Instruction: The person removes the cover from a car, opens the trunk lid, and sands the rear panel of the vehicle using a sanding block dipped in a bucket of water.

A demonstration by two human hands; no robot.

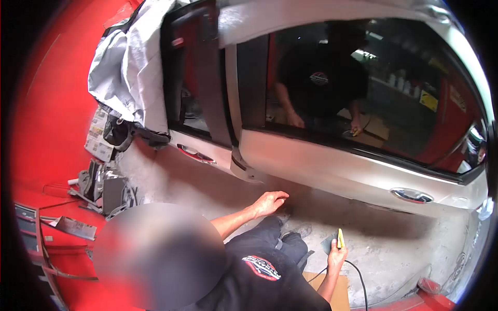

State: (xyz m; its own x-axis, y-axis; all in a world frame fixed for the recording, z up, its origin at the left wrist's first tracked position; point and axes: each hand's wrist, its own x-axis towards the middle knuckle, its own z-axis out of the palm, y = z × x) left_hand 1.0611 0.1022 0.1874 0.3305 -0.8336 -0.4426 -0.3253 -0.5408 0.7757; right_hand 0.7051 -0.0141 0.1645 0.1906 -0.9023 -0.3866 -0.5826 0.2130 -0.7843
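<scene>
My left hand (270, 203) is held out over the grey floor, below the lower edge of the silver car door (311, 163). Its fingers are stretched out, slightly bent, with nothing seen in them. Lower and to the right, my right hand (337, 256) grips a thin yellow wedge-shaped piece (341, 239) together with a grey-green sheet (327, 243) that looks like sandpaper. Both hands are apart from the car. The dark door window (332, 88) reflects a person in a black shirt.
A chrome handle (411, 195) sits on the nearer door, another handle (196, 154) on the door to the left. Grey sheeting (129, 67) drapes the car's left end. Dark parts (106, 189) are piled at left. Cardboard (340, 295) and a black cable (363, 280) lie below.
</scene>
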